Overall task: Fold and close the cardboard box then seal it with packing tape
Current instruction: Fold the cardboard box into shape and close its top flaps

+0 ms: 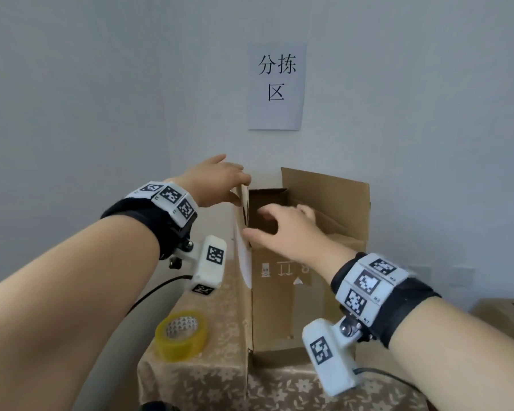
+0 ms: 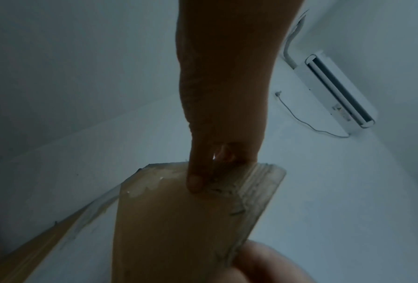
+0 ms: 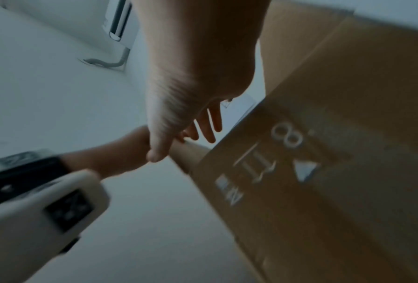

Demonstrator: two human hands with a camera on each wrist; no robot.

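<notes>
Cardboard box (image 1: 303, 292) upright on table (image 1: 208, 378), top open. Left hand (image 1: 217, 180) pinches upright left flap (image 1: 244, 203); flap's long axis runs away from viewer. Right hand (image 1: 282, 229), fingers spread, empty, just beside it. Tape roll (image 1: 182, 334) left of box, nearer left hand.

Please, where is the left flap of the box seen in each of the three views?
Head: the left flap stands upright at centre, seen edge-on, with the left hand gripping its top.
Left wrist: the flap fills the lower centre, thumb pressed on its face.
Right wrist: only a blurred bit of the flap shows at centre, below the right hand.
Shared landmark: the left hand on the flap.
</notes>
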